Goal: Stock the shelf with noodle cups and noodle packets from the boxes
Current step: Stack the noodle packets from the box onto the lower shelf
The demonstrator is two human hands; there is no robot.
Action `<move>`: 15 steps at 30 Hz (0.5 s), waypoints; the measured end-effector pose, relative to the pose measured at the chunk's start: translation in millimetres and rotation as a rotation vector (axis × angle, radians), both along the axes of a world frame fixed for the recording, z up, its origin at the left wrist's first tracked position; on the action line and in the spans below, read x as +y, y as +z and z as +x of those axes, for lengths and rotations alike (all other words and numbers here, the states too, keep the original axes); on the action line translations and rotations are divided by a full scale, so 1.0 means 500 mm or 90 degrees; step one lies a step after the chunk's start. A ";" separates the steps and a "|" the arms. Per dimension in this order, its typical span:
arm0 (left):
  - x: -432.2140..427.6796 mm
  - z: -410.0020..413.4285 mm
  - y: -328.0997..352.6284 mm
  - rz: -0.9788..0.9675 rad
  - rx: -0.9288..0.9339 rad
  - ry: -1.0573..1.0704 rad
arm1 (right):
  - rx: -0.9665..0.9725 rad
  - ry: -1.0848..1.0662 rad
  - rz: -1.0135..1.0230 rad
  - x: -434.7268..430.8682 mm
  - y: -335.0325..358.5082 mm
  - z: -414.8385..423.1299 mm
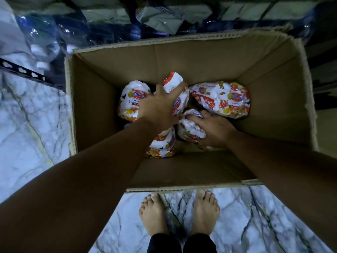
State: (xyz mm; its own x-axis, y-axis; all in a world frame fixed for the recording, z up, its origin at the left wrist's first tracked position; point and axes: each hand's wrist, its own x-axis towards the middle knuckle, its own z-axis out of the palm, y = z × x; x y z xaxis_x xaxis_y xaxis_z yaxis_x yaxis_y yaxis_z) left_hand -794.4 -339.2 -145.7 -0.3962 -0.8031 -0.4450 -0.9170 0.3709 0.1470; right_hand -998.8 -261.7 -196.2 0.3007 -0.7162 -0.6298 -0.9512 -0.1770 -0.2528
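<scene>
An open cardboard box (273, 110) stands on the floor in front of me, with several white-and-orange noodle packets at its bottom. My left hand (156, 106) is down in the box and grips an upright packet (176, 92) in the middle. My right hand (213, 128) curls around another packet (189, 130) lying just below it. One packet (131, 101) lies at the left, one (222, 99) at the right, and one (162, 145) under my left forearm.
The box sits on a marble-patterned floor (27, 134), my bare feet (178, 212) at its near edge. Behind it are shelf goods wrapped in plastic (160, 17) and a dark perforated shelf post (23, 72) at the left.
</scene>
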 end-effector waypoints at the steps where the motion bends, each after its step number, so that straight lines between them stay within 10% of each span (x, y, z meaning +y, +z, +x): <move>1: 0.002 0.010 0.015 0.004 0.019 0.005 | -0.009 -0.025 0.000 0.007 0.029 -0.003; 15: 0.123 0.110 0.576 -0.061 0.168 0.062 | -0.036 -0.186 -0.117 0.098 0.673 -0.023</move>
State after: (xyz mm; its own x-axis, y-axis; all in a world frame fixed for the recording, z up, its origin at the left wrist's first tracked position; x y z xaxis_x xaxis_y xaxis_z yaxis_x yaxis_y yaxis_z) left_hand -739.1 -277.5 142.4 -0.4067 -0.8764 -0.2578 -0.8838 0.3061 0.3538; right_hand -1010.5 -212.5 140.1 0.0966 -0.8771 -0.4705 -0.9536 0.0538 -0.2961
